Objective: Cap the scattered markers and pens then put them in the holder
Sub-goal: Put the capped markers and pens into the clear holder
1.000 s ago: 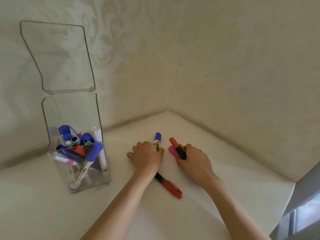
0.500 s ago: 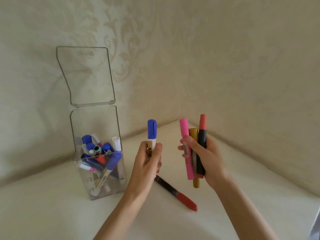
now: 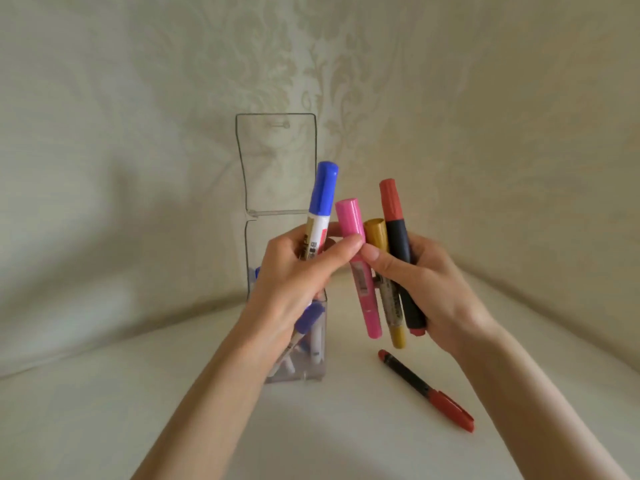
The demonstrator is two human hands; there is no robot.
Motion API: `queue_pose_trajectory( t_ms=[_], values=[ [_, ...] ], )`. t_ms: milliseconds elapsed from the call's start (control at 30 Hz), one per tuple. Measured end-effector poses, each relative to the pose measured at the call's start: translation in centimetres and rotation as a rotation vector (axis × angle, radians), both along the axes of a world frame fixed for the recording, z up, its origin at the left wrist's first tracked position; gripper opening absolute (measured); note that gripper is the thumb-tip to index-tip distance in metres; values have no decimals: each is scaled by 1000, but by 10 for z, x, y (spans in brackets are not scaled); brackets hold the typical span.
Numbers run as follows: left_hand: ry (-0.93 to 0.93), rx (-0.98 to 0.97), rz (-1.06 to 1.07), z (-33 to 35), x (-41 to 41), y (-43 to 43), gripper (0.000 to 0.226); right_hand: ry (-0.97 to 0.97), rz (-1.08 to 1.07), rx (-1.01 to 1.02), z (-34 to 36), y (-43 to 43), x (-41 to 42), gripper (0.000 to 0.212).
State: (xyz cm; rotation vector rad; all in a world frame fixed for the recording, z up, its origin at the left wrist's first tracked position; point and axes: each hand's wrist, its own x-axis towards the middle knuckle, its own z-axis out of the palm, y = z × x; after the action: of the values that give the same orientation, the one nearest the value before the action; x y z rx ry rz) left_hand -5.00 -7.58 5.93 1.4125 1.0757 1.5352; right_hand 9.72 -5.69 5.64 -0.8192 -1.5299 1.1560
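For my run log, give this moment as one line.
left hand: blue-capped marker | right hand: pink marker, gold marker, red-capped marker | table: red pen | holder: lid open

Single wide-angle view from a camera worn on the head, facing forward and slightly down into a corner where a pale table [image 3: 104, 410] meets patterned walls [image 3: 138, 133]. The left hand [image 3: 294, 271] and right hand [image 3: 426, 282], gripping markers [image 3: 323, 188], sit close at centre, with the clear holder [image 3: 263, 233] just behind.
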Motion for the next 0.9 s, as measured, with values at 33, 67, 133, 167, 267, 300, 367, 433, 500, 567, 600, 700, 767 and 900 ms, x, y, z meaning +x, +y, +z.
queue_pose_trajectory(
  t_ms=[33,67,133,167,267,300,367,433,500,567,600,700,767,900],
  values=[
    [12,25,14,4,-7,0,17,-2,10,6,2,3,-6,16],
    [4,57,32,6,-14,1,17,0,20,10,4,7,-13,12],
    [-66,140,99,11,-30,4,13,11,0,45,7,15,-24,13],
    [-85,186,153,13,-38,5,11,25,-26,63,8,19,-27,18],
    [-67,254,292,14,-56,13,11,84,-76,63,8,26,-34,23],
    [-57,266,318,13,-59,15,13,98,-79,60,6,27,-36,22],
    [-23,292,361,8,-61,17,15,113,-79,56,1,27,-39,18],
    [51,316,389,3,-61,18,16,125,-83,50,-4,27,-41,18],
    [132,317,368,-2,-59,19,21,125,-87,44,-7,28,-41,20],
    [206,281,361,-5,-56,18,27,111,-91,44,-10,29,-41,19],
    [251,260,366,-6,-55,17,29,102,-92,50,-11,29,-41,17],
    [426,184,402,-10,-54,17,24,93,-101,63,-15,30,-41,11],
    [541,97,432,-15,-55,19,19,88,-113,70,-19,32,-41,8],
    [715,46,522,-21,-50,20,20,70,-163,49,-28,36,-40,9]
  ],
)
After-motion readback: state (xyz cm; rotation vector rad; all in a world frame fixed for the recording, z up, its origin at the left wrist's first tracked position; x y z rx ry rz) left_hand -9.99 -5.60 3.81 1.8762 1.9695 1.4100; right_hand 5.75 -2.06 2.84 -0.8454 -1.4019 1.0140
